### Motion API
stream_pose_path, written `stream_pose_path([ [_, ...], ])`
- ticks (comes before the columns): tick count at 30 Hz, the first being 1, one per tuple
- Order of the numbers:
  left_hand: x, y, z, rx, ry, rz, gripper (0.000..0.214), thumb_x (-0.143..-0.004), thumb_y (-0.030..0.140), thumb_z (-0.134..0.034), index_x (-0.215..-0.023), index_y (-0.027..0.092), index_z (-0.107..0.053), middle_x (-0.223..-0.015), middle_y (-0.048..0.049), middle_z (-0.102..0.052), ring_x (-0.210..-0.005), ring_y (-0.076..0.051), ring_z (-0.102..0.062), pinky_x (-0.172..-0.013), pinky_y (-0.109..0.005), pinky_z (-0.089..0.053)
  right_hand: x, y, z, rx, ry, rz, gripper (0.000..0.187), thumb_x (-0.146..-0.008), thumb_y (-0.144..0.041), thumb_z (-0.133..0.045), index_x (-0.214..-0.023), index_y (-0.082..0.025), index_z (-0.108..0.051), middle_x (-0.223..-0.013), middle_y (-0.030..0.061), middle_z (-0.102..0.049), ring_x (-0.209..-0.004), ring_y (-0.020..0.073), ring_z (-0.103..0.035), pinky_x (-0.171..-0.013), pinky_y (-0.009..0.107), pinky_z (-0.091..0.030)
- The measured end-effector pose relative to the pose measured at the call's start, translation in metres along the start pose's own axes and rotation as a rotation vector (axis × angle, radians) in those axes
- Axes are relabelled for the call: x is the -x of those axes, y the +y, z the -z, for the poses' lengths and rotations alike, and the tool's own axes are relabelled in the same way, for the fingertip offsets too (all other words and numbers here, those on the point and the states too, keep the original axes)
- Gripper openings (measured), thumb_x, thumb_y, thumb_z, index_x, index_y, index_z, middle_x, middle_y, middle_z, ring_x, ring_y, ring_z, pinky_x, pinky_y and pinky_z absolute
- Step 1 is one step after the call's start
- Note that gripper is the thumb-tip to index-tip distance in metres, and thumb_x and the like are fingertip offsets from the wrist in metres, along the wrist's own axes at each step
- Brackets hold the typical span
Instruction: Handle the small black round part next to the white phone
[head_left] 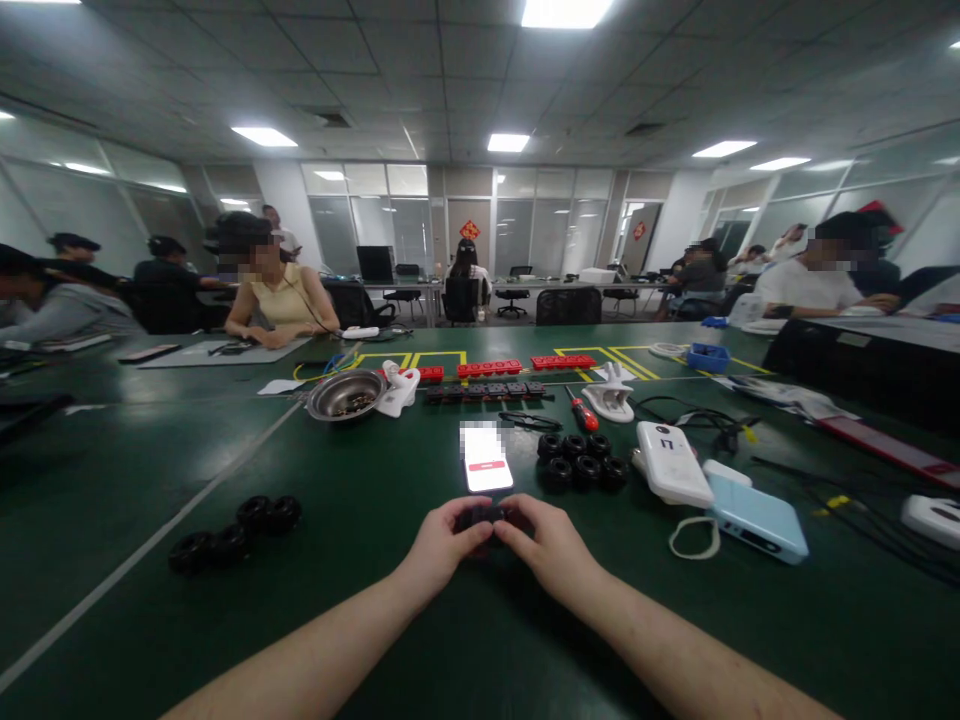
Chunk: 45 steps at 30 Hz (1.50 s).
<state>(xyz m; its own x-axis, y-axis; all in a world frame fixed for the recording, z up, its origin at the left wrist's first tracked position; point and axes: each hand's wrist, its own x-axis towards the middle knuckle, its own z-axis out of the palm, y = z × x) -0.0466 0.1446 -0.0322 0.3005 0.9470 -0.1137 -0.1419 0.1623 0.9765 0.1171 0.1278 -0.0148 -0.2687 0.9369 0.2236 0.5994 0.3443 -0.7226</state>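
Observation:
Both my hands meet over the green table (360, 620), just in front of me. My left hand (442, 545) and my right hand (544, 545) pinch a small black part (489, 517) between their fingertips; it looks like one of the little black wheels. A lit phone (486, 462) lies flat just beyond my fingers. To its right sits a cluster of several black wheels (581, 460). More black wheels (236, 530) lie in a loose row at my left.
A metal bowl (346, 395), red and black part strips (487, 380), a red-handled screwdriver (583, 410), white devices (671, 462), a blue box (757, 515) and cables lie further out. Other people sit at the table's far sides.

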Motion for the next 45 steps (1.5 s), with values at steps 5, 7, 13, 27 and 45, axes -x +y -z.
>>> stream_pose_path([
  [5, -0.002, -0.003, 0.002, 0.047, -0.009, 0.024, 0.038, -0.067, 0.032, -0.065, -0.098, 0.011, -0.057, -0.091, -0.0101, -0.062, -0.073, -0.018, -0.061, -0.057, -0.026, -0.049, 0.003, -0.002, 0.004, 0.075, 0.052, 0.212, 0.047, -0.067, -0.021, -0.063, -0.111, -0.022, -0.048, -0.108, 0.0051, -0.055, -0.099, 0.0199, -0.048, -0.088, 0.035, -0.036],
  [7, -0.001, 0.0, 0.001, 0.034, 0.019, 0.027, 0.037, -0.066, 0.03, -0.066, -0.097, 0.011, -0.056, -0.091, -0.0095, -0.061, -0.073, -0.018, -0.061, -0.058, -0.026, -0.049, 0.003, -0.001, 0.003, 0.092, 0.08, 0.148, 0.052, -0.068, -0.028, -0.062, -0.117, -0.021, -0.043, -0.107, 0.0065, -0.054, -0.099, 0.0205, -0.049, -0.086, 0.035, -0.037],
  [13, 0.0, 0.0, -0.002, 0.047, 0.057, 0.001, 0.041, -0.06, 0.028, -0.071, -0.095, 0.012, -0.057, -0.091, -0.0091, -0.061, -0.078, -0.021, -0.061, -0.062, -0.029, -0.049, -0.003, 0.004, -0.001, 0.082, -0.074, -0.057, 0.036, -0.086, -0.041, -0.032, -0.081, -0.018, -0.059, -0.074, 0.0036, -0.062, -0.069, 0.0169, -0.057, -0.062, 0.027, -0.042],
  [27, 0.0, 0.0, 0.002, 0.037, -0.019, 0.015, 0.038, -0.063, 0.028, -0.069, -0.096, 0.013, -0.059, -0.096, -0.01, -0.061, -0.08, -0.02, -0.06, -0.064, -0.029, -0.05, 0.0, -0.003, -0.001, 0.175, -0.054, -0.08, 0.029, -0.081, -0.042, -0.042, -0.092, -0.019, -0.057, -0.077, 0.0036, -0.062, -0.068, 0.0171, -0.056, -0.058, 0.026, -0.04],
  [45, -0.001, 0.0, -0.001, 0.033, 0.041, 0.033, 0.034, -0.065, 0.025, -0.068, -0.096, 0.013, -0.058, -0.094, -0.0093, -0.061, -0.078, -0.019, -0.061, -0.066, -0.03, -0.05, -0.003, 0.007, 0.001, 0.133, -0.089, -0.004, 0.023, -0.078, -0.037, -0.05, -0.087, -0.018, -0.059, -0.072, 0.0019, -0.061, -0.063, 0.0147, -0.055, -0.054, 0.024, -0.038],
])
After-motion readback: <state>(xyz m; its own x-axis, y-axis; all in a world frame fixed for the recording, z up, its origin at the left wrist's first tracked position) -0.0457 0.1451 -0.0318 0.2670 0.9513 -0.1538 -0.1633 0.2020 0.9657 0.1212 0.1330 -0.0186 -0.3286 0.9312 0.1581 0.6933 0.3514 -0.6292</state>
